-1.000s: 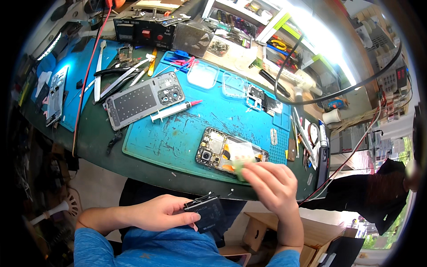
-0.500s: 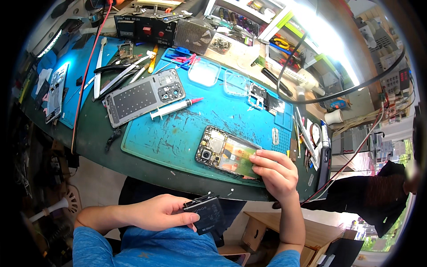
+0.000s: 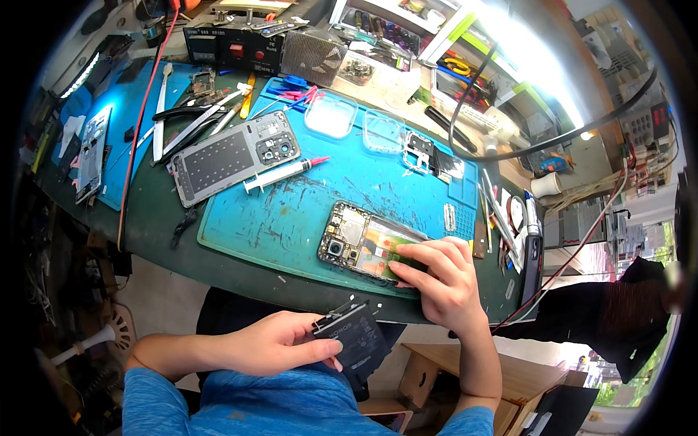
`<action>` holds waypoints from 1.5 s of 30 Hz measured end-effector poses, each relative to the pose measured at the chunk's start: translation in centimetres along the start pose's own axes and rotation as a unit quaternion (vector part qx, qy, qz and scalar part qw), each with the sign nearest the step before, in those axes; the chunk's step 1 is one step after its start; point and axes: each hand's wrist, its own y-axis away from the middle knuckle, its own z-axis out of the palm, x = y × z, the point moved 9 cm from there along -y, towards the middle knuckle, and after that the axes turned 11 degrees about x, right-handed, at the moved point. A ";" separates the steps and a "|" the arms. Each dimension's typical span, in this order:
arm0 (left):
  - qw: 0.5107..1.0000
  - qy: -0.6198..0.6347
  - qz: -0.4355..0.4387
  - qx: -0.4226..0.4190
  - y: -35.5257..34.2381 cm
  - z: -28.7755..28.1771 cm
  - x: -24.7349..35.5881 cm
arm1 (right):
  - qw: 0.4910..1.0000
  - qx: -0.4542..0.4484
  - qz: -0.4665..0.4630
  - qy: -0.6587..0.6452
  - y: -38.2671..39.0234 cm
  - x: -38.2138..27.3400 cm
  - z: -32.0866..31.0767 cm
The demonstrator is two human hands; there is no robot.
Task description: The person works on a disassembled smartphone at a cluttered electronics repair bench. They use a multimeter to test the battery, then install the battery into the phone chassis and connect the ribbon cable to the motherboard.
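Observation:
My left hand (image 3: 287, 345) is closed on a black battery-like pack (image 3: 352, 341), tilted in front of the bench edge. My right hand (image 3: 440, 283) has its fingers apart, with fingertips resting on a translucent green-and-orange film (image 3: 382, 243) in an opened phone (image 3: 342, 251) on the blue mat (image 3: 254, 240); its thumb is hidden. Up and left of that phone lies a grey back panel (image 3: 214, 163) with camera openings, beside a syringe (image 3: 280, 176) with a pink tip.
Tweezers (image 3: 161, 123) and other tools crowd the back left, near another phone (image 3: 91, 163). Clear boxes (image 3: 327, 120) sit at the back. A black cable (image 3: 523, 152) loops at upper right. More tools (image 3: 498, 221) lie right. Dark clothing (image 3: 618, 312) is at the far right.
My right hand moved from holding the raised film to touching it inside the phone, then shifted slightly left. The left hand and pack edged rightward. The phone moved slightly left.

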 end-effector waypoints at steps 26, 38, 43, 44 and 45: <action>0.862 -0.330 0.378 0.079 -1.2 3.3 5.0 | 0.986 -0.048 0.127 -0.094 -0.6 0.8 -0.7; 0.492 -0.639 0.510 0.301 1.1 1.6 7.7 | 0.987 -0.054 0.109 -0.108 -1.1 2.3 0.9; 0.399 -0.730 0.480 0.278 0.1 2.5 6.7 | 0.983 -0.045 0.127 -0.125 -0.8 3.1 0.7; 0.397 -0.731 0.479 0.281 0.0 2.4 6.6 | 0.982 -0.040 0.134 -0.125 -0.8 3.4 0.6; 0.395 -0.731 0.478 0.284 0.0 2.4 6.5 | 0.982 -0.036 0.140 -0.124 -0.7 3.6 0.5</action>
